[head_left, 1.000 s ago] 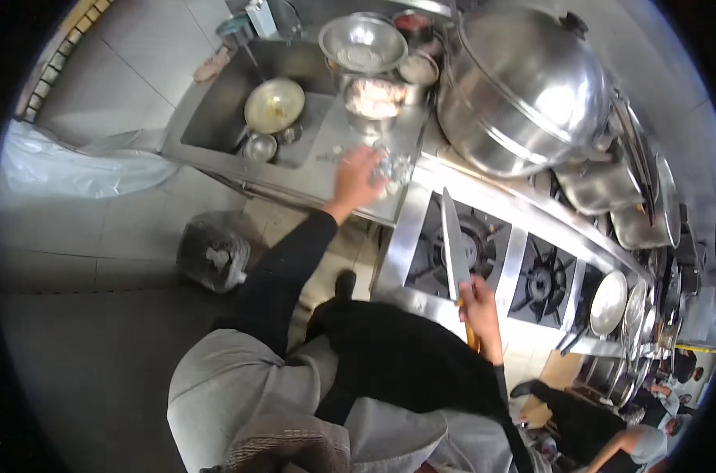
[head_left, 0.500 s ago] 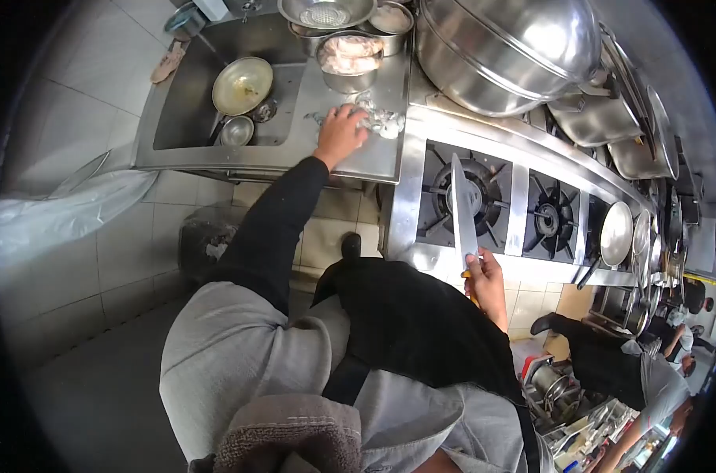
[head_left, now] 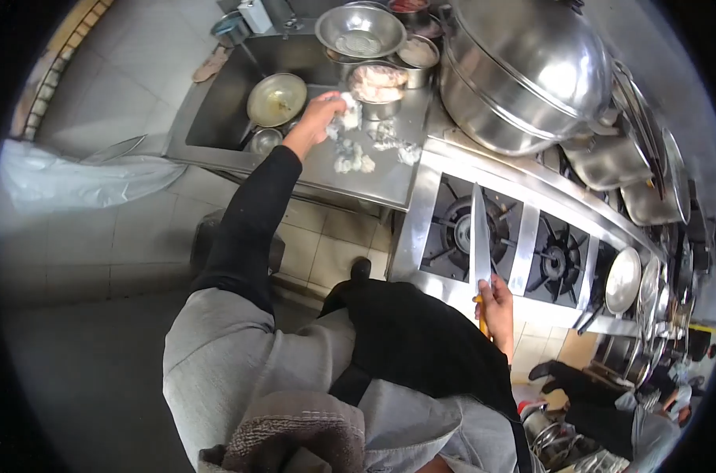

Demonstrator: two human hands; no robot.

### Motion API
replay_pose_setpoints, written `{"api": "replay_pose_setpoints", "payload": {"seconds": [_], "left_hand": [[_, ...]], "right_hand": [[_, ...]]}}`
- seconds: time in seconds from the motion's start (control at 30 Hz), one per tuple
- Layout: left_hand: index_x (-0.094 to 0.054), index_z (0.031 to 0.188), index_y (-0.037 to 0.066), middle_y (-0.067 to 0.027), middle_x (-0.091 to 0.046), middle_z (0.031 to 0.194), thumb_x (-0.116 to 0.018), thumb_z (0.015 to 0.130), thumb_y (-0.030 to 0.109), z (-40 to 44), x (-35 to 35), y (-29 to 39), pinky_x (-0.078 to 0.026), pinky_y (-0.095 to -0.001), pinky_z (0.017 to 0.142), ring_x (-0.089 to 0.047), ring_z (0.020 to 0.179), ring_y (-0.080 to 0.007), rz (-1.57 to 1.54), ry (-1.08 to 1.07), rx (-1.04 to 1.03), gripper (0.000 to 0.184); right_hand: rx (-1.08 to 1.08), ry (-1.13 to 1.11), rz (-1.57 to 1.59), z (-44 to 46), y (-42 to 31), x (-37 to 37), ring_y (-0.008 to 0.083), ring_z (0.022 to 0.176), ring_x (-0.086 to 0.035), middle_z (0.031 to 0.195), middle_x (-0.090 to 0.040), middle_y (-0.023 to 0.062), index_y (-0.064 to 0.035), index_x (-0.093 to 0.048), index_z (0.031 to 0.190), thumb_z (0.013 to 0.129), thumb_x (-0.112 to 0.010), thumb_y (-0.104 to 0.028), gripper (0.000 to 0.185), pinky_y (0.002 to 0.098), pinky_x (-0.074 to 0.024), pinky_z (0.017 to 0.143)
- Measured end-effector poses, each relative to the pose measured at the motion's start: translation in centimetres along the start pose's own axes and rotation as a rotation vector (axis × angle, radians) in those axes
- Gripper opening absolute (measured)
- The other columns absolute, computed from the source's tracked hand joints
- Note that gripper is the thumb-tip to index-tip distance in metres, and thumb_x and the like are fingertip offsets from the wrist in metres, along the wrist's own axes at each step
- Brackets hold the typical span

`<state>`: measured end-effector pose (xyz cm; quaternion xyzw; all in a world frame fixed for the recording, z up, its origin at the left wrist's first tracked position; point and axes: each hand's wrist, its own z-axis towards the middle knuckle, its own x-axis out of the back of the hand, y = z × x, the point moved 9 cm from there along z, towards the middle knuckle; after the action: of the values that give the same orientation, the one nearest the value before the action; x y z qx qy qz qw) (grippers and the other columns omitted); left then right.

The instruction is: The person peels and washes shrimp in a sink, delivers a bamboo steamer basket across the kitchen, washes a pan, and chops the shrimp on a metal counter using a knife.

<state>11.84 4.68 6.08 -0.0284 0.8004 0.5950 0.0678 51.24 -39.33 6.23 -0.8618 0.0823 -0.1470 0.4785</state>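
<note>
My left hand (head_left: 320, 120) is closed on a clump of whitish-grey pieces (head_left: 349, 112), held over the steel counter (head_left: 314, 177) between the sink and a metal pot. Their kind is too unclear to name. More such loose pieces (head_left: 351, 158) lie scattered on the counter below and to the right. Beside them stands the metal pot (head_left: 380, 109), heaped with pale raw meat (head_left: 380, 80). In my right hand (head_left: 496, 307) is a kitchen knife (head_left: 479, 240) with a yellow handle. Its long blade points away from me, above the front edge of the stove (head_left: 523, 251).
A sink (head_left: 204, 130) at left holds a pan (head_left: 277, 100) and a small metal bowl (head_left: 265, 142). Behind the counter stand a colander (head_left: 360, 31) and a big lidded steamer pot (head_left: 523, 71). A co-worker in dark trousers (head_left: 594, 406) is at the lower right.
My left hand has lifted off the counter and moved left, now with a clump of the pieces in it. My right hand still holds the knife. The camera view has shifted.
</note>
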Motion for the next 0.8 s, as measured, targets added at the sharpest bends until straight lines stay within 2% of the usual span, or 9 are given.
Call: {"api": "replay_pose_setpoints", "payload": {"seconds": [0.03, 0.2, 0.33, 0.47, 0.57, 0.6, 0.7, 0.77, 0.8], "left_hand": [[-0.064, 0.104, 0.006, -0.0043, -0.065, 0.09, -0.064, 0.077, 0.0, 0.3, -1.1, 1.7, -0.051, -0.0317, 0.063, -0.062, 0.072, -0.0152, -0.17, -0.158, -0.005, 0.028], [-0.06, 0.092, 0.006, -0.006, -0.06, 0.084, -0.058, 0.078, 0.001, 4.8, -2.6, 13.5, -0.051, -0.0357, 0.05, -0.062, 0.068, -0.0223, -0.265, -0.093, -0.151, 0.015], [-0.064, 0.104, 0.002, -0.0119, -0.067, 0.102, -0.065, 0.083, 0.01, 12.1, -4.1, 20.0, -0.057, -0.0415, 0.074, -0.067, 0.09, -0.0272, -0.097, -0.162, -0.189, 0.022], [-0.063, 0.121, 0.0, -0.0172, -0.066, 0.122, -0.071, 0.084, 0.021, 8.1, -5.7, 22.5, -0.052, -0.0401, 0.092, -0.064, 0.111, -0.0305, 0.271, 0.145, -0.304, 0.043], [-0.061, 0.133, 0.004, -0.0192, -0.066, 0.128, -0.074, 0.084, 0.03, 6.5, -3.6, 17.8, -0.049, -0.0355, 0.094, -0.064, 0.113, -0.0288, 0.489, 0.263, -0.554, 0.058], [-0.069, 0.12, 0.003, -0.0181, -0.07, 0.117, -0.071, 0.086, 0.032, 5.0, -3.0, 14.4, -0.051, -0.0384, 0.088, -0.068, 0.103, -0.0298, 0.509, 0.173, -0.58, 0.045], [-0.069, 0.12, 0.012, -0.0203, -0.067, 0.117, -0.063, 0.087, 0.056, 2.5, -0.4, -4.1, -0.047, -0.0511, 0.093, -0.062, 0.109, -0.0371, 0.885, 0.104, -0.334, 0.055], [-0.053, 0.143, 0.018, -0.0221, -0.05, 0.143, -0.065, 0.08, 0.068, -5.8, -2.4, -8.9, -0.031, -0.057, 0.111, -0.043, 0.134, -0.0411, 1.001, 0.425, -0.226, 0.081], [-0.046, 0.148, 0.023, -0.0215, -0.044, 0.148, -0.066, 0.077, 0.071, -6.5, -5.0, -9.5, -0.023, -0.0577, 0.114, -0.034, 0.14, -0.041, 1.114, 0.39, -0.262, 0.088]], "right_hand": [[0.004, -0.021, -0.004, 0.1, 0.1, 0.0, 0.0082, 0.046, -0.051, 0.071, -0.06, 0.0031, -0.0012, -0.06, 0.115, 0.101, -0.059, -0.018, 0.022, 0.0235, -0.0415, 0.042], [0.046, -0.063, -0.035, 0.9, -1.0, 0.7, 0.0079, 0.046, -0.051, 0.071, -0.06, 0.0035, -0.0023, -0.06, 0.115, 0.101, -0.059, -0.017, 0.02, 0.0234, -0.0422, 0.042], [0.059, -0.074, -0.037, 1.0, -1.6, 0.9, 0.0076, 0.046, -0.051, 0.072, -0.061, 0.0041, -0.0032, -0.061, 0.115, 0.102, -0.057, -0.017, 0.019, 0.0226, -0.0423, 0.043], [0.083, -0.051, -0.042, 0.7, -1.6, 1.3, 0.0077, 0.046, -0.05, 0.071, -0.06, 0.0032, -0.0032, -0.06, 0.115, 0.102, -0.057, -0.018, 0.02, 0.0227, -0.0418, 0.043], [0.068, -0.006, -0.057, 0.0, -0.3, 2.0, 0.0079, 0.047, -0.049, 0.07, -0.057, 0.0022, -0.0026, -0.06, 0.115, 0.102, -0.058, -0.019, 0.021, 0.0234, -0.0407, 0.043], [0.064, 0.01, -0.049, -0.3, 0.2, 2.3, 0.0076, 0.047, -0.049, 0.071, -0.056, 0.0015, -0.0015, -0.06, 0.113, 0.102, -0.059, -0.019, 0.021, 0.0234, -0.0409, 0.044], [-0.018, 0.045, 0.096, -0.6, 2.2, 3.0, 0.0073, 0.047, -0.048, 0.071, -0.056, 0.0011, -0.0016, -0.06, 0.118, 0.102, -0.06, -0.021, 0.026, 0.0234, -0.0401, 0.044], [-0.038, 0.03, 0.092, -0.6, 2.8, 3.0, 0.0072, 0.047, -0.048, 0.071, -0.057, 0.0016, -0.0014, -0.059, 0.12, 0.102, -0.06, -0.022, 0.028, 0.0232, -0.0401, 0.044], [-0.035, 0.003, 0.06, -0.5, 2.7, 3.1, 0.0071, 0.047, -0.048, 0.071, -0.058, 0.002, -0.0013, -0.059, 0.121, 0.102, -0.06, -0.022, 0.028, 0.0232, -0.0402, 0.044]]}}
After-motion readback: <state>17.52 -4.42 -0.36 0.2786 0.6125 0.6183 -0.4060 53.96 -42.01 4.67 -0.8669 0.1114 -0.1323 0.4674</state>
